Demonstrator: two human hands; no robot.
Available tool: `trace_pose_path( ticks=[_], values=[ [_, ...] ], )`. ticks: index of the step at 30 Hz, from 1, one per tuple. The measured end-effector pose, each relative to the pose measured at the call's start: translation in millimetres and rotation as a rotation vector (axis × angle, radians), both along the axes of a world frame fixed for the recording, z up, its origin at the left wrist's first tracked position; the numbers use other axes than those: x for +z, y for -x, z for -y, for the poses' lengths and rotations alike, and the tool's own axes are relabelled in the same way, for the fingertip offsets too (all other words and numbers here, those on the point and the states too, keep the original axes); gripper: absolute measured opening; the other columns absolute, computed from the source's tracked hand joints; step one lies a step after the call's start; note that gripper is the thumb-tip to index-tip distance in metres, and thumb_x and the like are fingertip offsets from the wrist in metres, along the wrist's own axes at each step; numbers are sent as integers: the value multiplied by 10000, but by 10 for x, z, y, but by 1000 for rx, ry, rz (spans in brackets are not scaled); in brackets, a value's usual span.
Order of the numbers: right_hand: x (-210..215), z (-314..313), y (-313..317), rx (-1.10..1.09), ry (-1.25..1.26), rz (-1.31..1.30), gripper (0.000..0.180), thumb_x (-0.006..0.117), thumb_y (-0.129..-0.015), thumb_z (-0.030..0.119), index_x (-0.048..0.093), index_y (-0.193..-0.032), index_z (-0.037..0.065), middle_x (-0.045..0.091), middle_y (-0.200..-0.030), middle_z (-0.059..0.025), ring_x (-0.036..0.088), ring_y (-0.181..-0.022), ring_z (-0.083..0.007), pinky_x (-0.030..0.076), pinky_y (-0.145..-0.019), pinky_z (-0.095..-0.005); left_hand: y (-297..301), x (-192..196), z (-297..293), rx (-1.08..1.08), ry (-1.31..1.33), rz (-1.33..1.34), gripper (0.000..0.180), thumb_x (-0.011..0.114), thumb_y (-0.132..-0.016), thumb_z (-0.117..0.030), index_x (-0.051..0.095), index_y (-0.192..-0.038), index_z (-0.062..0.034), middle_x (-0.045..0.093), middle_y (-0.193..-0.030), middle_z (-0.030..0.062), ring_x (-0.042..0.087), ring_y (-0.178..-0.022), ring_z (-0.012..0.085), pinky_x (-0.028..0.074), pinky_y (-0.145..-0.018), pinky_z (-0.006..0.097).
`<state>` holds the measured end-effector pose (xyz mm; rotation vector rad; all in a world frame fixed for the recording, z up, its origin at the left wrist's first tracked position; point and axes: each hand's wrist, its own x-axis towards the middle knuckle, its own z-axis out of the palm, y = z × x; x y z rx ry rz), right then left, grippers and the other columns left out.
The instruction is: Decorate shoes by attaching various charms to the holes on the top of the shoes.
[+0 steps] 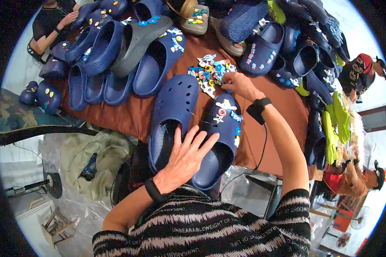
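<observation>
The pile (212, 73) of charms lies on brown cloth (287, 98) over the worktop, and the right hand (242, 85) is at its near right edge, fingers curled in close with a blue piece by their tips; whether they are clamped on it I cannot tell. The left hand (186, 154) is well nearer the wearer than the pile, palm down, fingers spread apart and clamped on nothing, spanning the gap between two navy clogs, its tips near the rims of their foot openings. The plain clog (173, 100) reaches up just left of the pile; the decorated clog (228, 139) has its toe just below it. Both look like smooth, moulded foam with rounded toes; the plain one shows rows of round holes, the other a cluster of flat white, red and blue shapes. The charms are small, glossy and irregular, in white, yellow, blue, red and black. Left of the pile, more navy clogs (152, 68) stand beside a grey clog (143, 43) with a ribbed sole; farther right of it are lime-green clogs (341, 115).
</observation>
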<state>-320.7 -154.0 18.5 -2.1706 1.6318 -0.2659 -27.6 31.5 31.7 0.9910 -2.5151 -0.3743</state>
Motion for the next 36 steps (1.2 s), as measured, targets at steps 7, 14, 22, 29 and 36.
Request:
trace_pose_path(
  ticks=[7, 14, 22, 29, 36],
  values=[
    [-47, 171, -129, 164, 31, -144, 451, 732, -799, 277, 681, -1205, 86, 714, -977, -173, 682, -876, -335, 532, -812, -415, 13, 20, 19, -6, -22, -7, 655, 621, -829, -21, 483, -1458, -141, 534, -1305, 133, 456, -1299, 354, 319, -1036, 685],
    [-69, 157, -54, -80, -132, 220, 272, 677, -883, 180, 690, -1102, 19, 719, -938, -149, 690, -878, -265, 539, -818, -394, -3, 19, 4, -8, -36, -25, 682, 625, -820, -9, 467, -1471, -142, 529, -1309, 138, 451, -1302, 357, 328, -1029, 687],
    [312, -326, -180, -200, -161, 507, 184, 614, -959, 133, 631, -989, -48, 637, -802, -32, 602, -727, -104, 497, -660, -270, -13, 30, 18, -13, -46, -72, 660, 636, -816, 0, 491, -1447, -128, 534, -1291, 147, 465, -1291, 356, 340, -1021, 690],
    [727, -1147, -518, -64, -33, 378, 208, 690, -864, 128, 685, -1033, 7, 695, -906, -159, 682, -836, -276, 530, -760, -391, -13, -15, 9, -4, -15, -53, 630, 624, -828, -8, 500, -1435, -120, 538, -1286, 143, 464, -1291, 349, 340, -1020, 694],
    [584, -1457, -590, 126, 171, 67, 93, 658, -867, 109, 639, -932, 46, 655, -897, -153, 670, -838, -366, 547, -692, -455, 23, -7, 7, -2, -19, -54, 610, 614, -832, -6, 514, -1424, -117, 548, -1282, 142, 468, -1286, 346, 332, -1027, 698]
  ],
)
